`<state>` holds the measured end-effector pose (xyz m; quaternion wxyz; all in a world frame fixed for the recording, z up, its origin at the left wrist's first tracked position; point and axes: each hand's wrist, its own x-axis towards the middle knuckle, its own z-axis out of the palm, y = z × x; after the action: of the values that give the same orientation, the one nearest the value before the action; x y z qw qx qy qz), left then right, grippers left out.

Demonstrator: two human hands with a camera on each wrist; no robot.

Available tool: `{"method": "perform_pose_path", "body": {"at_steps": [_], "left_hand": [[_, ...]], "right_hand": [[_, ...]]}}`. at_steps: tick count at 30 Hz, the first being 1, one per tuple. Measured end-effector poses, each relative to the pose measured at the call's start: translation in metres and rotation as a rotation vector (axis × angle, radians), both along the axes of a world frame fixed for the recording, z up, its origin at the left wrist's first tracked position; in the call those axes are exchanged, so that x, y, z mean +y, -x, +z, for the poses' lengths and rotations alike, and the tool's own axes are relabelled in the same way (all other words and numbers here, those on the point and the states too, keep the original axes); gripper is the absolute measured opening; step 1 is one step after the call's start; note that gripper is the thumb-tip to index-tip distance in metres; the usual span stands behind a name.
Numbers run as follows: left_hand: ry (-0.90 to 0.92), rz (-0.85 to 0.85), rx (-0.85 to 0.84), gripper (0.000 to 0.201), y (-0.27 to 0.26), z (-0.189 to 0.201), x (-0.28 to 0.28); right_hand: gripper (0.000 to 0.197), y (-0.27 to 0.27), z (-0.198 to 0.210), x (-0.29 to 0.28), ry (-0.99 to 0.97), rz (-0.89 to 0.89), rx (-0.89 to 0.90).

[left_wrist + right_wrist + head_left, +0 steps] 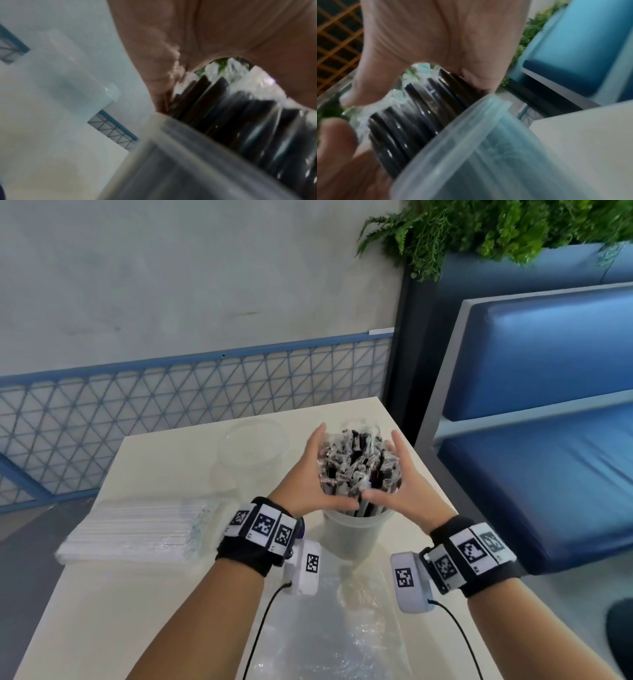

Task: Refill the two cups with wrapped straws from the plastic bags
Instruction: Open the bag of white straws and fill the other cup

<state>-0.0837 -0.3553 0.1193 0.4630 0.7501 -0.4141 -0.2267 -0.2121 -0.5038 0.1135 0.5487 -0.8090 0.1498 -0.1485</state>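
A bundle of black wrapped straws (352, 463) stands upright in a translucent cup (352, 532) near the table's right edge. My left hand (308, 470) and right hand (407, 477) cup the bundle from either side above the rim, thumbs wrapped across its near side. The left wrist view shows my left hand (205, 33) against the straws (231, 115) over the cup's rim (171, 148). In the right wrist view my right hand (436, 33) lies round the straws (412, 128) above the cup (488, 148). A second, empty cup (253, 450) stands behind and to the left.
A bag of white wrapped straws (137, 532) lies at the table's left. A crumpled empty clear bag (329, 628) lies near me, between my forearms. A blue bench (548, 440) runs close along the table's right edge, and a wire fence (171, 392) stands behind.
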Motion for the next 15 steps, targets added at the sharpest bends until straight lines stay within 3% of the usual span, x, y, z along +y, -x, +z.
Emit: {"method": "perform_pose_path", "body": {"at_steps": [3,6,9,11,15], "left_hand": [[-0.046,-0.015,-0.106,0.108,0.0,-0.008,-0.003],[0.111,0.121,-0.125,0.08,-0.003,0.0,-0.007],[0.25,0.13,-0.11,0.068,-0.005,0.011,-0.008],[0.235,0.119,-0.129,0.073,-0.003,0.015,-0.008],[0.005,0.068,-0.125,0.124,0.006,0.007,-0.003]], "right_hand": [[0.107,-0.005,0.004,0.003,0.208,0.056,0.062],[0.074,-0.012,0.008,0.002,0.191,-0.018,-0.097],[0.061,-0.014,0.012,-0.001,0.166,-0.03,-0.225],[0.067,-0.014,0.014,-0.001,0.167,-0.04,-0.263],[0.097,-0.01,0.006,0.006,0.285,-0.144,-0.218]]}}
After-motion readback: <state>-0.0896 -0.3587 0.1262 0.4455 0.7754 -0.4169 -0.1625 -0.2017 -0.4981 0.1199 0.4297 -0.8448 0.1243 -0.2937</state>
